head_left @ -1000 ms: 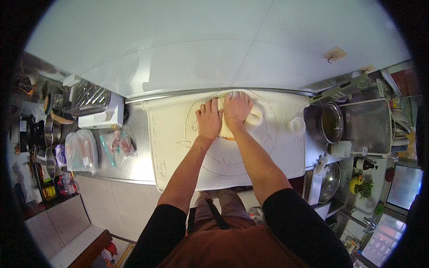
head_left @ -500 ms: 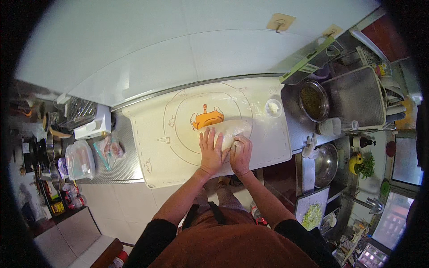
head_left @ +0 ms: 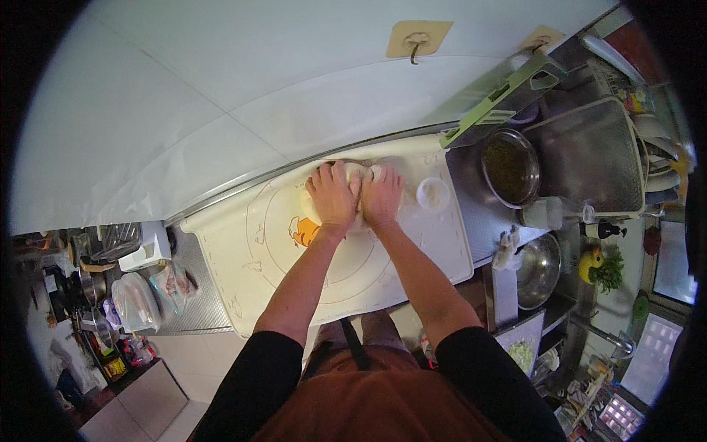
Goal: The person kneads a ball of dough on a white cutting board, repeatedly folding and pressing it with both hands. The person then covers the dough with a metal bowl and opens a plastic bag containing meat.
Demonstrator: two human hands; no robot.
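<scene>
A large pale lump of dough [head_left: 310, 208] lies near the far edge of a white pastry mat [head_left: 294, 293] printed with circles and an orange figure. My left hand [head_left: 335, 195] presses down on the dough's left part, its fingers closed over the top. Close beside it, my right hand [head_left: 381, 197] is closed over the right part in the same way. Both arms are stretched out, and the hands cover much of the dough. To the right of my right hand, a small white bowl [head_left: 433, 195] stands on the mat with some white stuff in it.
Behind the mat rises a tiled wall [head_left: 191, 140]. On the right are a green rack [head_left: 501, 103], a metal bowl [head_left: 510, 168] of dark greenish contents, and an empty metal basin [head_left: 539, 271]. Bagged items [head_left: 137, 300] and a white appliance [head_left: 146, 247] stand on the left.
Both hands have moved away from me, toward the wall, with the dough under them. The dough has gone from a long folded shape to a more compact lump. The view has shifted.
</scene>
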